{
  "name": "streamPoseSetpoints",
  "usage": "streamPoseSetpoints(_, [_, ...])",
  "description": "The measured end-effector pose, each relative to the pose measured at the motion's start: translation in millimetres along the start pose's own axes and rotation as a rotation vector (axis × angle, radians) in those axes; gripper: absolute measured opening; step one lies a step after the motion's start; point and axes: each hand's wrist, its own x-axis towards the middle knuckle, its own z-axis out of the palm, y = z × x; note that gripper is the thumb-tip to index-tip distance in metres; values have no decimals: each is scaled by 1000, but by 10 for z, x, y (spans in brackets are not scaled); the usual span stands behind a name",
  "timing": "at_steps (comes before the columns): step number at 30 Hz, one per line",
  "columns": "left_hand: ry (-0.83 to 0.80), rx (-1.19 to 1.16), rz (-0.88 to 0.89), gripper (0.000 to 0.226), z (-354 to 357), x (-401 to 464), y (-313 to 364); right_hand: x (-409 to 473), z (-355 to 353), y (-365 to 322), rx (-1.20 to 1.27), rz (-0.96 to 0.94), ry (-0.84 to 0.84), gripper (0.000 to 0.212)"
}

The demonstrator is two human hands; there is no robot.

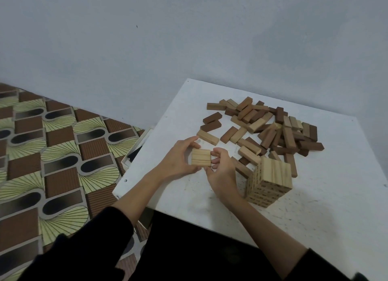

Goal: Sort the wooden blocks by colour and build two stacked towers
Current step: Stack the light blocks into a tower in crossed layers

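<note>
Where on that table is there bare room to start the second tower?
The white table is bare along its near right side, past the light tower, and along its left edge beyond the hands. The far right is crowded with the loose block pile.

One head-worn camera looks steeply down, close over the white table.

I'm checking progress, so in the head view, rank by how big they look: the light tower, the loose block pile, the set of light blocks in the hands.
1. Loose block pile, the widest spread.
2. Light tower.
3. Held light blocks, gripped between left hand and right hand, clearly smallest.
</note>
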Motion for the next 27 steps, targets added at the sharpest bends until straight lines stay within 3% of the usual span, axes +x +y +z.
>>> streamPoseSetpoints(8, [14, -48, -20, 77, -36, -5, 73, 30, 4, -143, -15, 51, -39, 51])
streamPoseSetpoints(14, [131, -243, 12, 70, -336, -11, 345, 54, -70, -547, 53, -86, -6, 42])
streamPoseSetpoints(19, [200, -274, 141, 70, -645, -6, 768, 88, -328, -972, 153, -166, 79, 50])
streamPoseSetpoints(24, [175, -318, 210, 73, -680, 4, 1183, -34, -879, -1196, 249, -230, -26, 67])
streamPoseSetpoints(27, [123, -328, 238, 71, -556, 54, 1406, -55, -1290, -1154, 130, -285, -87, 74])
